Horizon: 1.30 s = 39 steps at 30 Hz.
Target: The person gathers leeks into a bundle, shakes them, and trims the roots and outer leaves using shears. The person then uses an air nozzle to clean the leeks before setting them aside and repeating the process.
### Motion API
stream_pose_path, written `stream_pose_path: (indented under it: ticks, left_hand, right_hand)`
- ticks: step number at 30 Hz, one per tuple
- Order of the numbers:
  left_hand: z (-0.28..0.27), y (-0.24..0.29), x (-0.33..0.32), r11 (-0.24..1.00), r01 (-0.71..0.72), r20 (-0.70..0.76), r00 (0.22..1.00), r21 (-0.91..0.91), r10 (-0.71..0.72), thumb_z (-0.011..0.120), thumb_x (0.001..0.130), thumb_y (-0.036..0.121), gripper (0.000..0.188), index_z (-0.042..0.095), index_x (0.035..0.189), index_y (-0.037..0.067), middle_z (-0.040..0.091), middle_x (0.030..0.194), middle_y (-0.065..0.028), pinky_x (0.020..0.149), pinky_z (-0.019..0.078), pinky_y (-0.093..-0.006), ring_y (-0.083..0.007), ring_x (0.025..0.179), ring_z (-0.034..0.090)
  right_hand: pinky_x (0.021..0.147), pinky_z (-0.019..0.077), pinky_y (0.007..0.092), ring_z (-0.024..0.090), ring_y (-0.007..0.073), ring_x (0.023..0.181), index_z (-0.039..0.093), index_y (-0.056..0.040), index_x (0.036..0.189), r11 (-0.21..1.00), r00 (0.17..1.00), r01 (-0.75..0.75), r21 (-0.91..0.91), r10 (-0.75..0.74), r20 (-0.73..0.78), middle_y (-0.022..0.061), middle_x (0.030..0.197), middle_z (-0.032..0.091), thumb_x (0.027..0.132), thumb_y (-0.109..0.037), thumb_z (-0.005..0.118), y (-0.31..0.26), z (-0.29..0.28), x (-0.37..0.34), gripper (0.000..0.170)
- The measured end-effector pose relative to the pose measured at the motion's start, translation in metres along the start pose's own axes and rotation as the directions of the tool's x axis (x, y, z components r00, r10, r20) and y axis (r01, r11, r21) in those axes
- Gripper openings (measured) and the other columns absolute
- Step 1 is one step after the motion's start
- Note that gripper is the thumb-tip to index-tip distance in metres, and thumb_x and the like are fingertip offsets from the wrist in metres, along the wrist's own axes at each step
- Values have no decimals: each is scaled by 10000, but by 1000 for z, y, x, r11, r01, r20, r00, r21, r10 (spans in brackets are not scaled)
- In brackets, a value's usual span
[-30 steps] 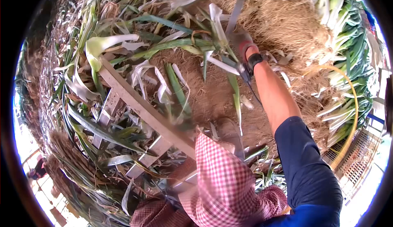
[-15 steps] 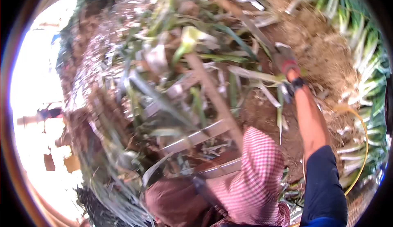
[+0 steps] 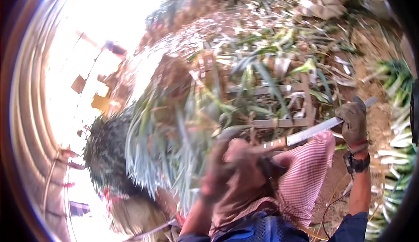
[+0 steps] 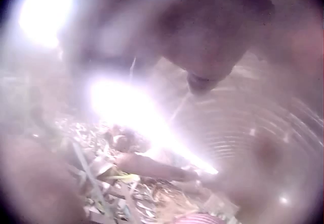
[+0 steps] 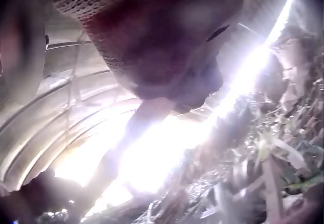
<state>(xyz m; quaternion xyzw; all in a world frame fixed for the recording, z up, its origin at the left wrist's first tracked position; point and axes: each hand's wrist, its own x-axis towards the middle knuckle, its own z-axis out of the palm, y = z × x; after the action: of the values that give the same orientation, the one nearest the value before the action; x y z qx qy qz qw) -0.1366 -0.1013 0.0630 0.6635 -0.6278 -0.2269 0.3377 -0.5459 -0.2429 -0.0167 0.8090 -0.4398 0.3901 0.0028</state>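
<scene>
A long toothed blade (image 3: pixel 312 131) with a wooden handle (image 3: pixel 276 144) lies across the front of the body in the head view. The gloved right hand (image 3: pixel 352 124) grips the blade towards its far end, and a short length sticks out beyond the fingers. At the handle's end is the left hand (image 3: pixel 222 163), too blurred to show whether it holds the handle. In the right wrist view the blade (image 5: pixel 144 116) runs down-left from the right hand (image 5: pixel 172 42). The left hand (image 4: pixel 202 31) looms blurred at the top of the left wrist view.
Leeks with long green leaves (image 3: pixel 174 133) are heaped at the left. Trimmed leeks (image 3: pixel 395 154) line the right edge. A slatted frame (image 3: pixel 309 98) stands amid loose leaves ahead, and checked cloth (image 3: pixel 305 163) covers the legs. A cable hangs by the right wrist.
The head view has swung left. The right hand, with the blade in it, has come back towards the body, and the left hand has come into view by the handle.
</scene>
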Motion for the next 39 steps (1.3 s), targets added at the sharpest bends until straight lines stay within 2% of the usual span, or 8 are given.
stream_pose_path:
  ticks: [10,13,15,22,25,27,28,39]
  left_hand:
    - [45,-5,-106,488,543,554,821,-683,-137,800,1013,206,363,683,1291,4,724,961,-16,736,557,-277,-107,824,667]
    - [43,-18,-116,249,473,421,876,-845,-236,715,1064,204,182,667,1127,41,657,780,3,524,485,-272,-105,600,602]
    - [26,-10,-117,134,432,374,871,-892,-318,691,1078,214,168,644,1104,55,644,758,-4,519,481,-280,-116,586,594]
    - [44,-64,-130,115,392,376,916,-913,-139,648,1106,232,230,636,1273,74,638,942,43,663,527,-271,-94,779,619]
    - [-9,-97,-138,672,431,463,874,-602,-145,663,1092,227,322,670,1360,49,713,1023,5,736,551,-260,-82,836,659]
    - [-25,-129,-129,494,564,483,824,-661,-295,680,1087,266,376,677,1389,42,750,1078,-42,740,563,-261,-98,850,688]
    - [-19,-146,-124,416,507,397,858,-755,-324,679,1088,291,401,663,1401,41,753,1089,-60,731,576,-268,-114,847,703]
    - [8,-199,-72,60,346,264,806,-936,-529,638,986,48,276,674,1251,-19,738,920,-62,591,545,-283,-135,685,668]
  right_hand:
    - [1227,396,514,587,334,1334,777,-81,1166,913,943,329,-241,-333,25,129,1296,674,827,61,627,-180,-13,60,397]
    - [1145,484,481,631,354,1288,655,-80,1427,968,978,170,-185,-189,-90,154,1313,682,927,-65,708,-205,14,56,504]
    - [1028,577,439,701,324,1182,598,-12,1407,929,914,-254,269,140,381,198,1271,720,1053,-220,652,-226,30,48,414]
    - [645,539,357,694,183,753,748,-19,1139,689,620,-579,436,26,784,91,849,737,1041,-215,642,-277,127,-20,243]
    - [630,526,336,678,156,742,758,8,1040,428,557,-782,453,155,816,70,832,722,1029,-161,589,-264,139,-27,239]
    - [653,544,267,652,119,698,706,36,1197,619,567,-671,408,74,820,51,820,725,1057,-143,543,-243,144,-30,280]
    - [674,561,267,670,130,717,703,48,1223,215,452,-878,428,81,888,64,864,740,1041,-138,543,-269,128,-23,305]
    - [719,617,306,748,210,822,637,70,1256,72,60,-995,68,-96,994,147,957,750,1067,-169,548,-337,143,-21,317]
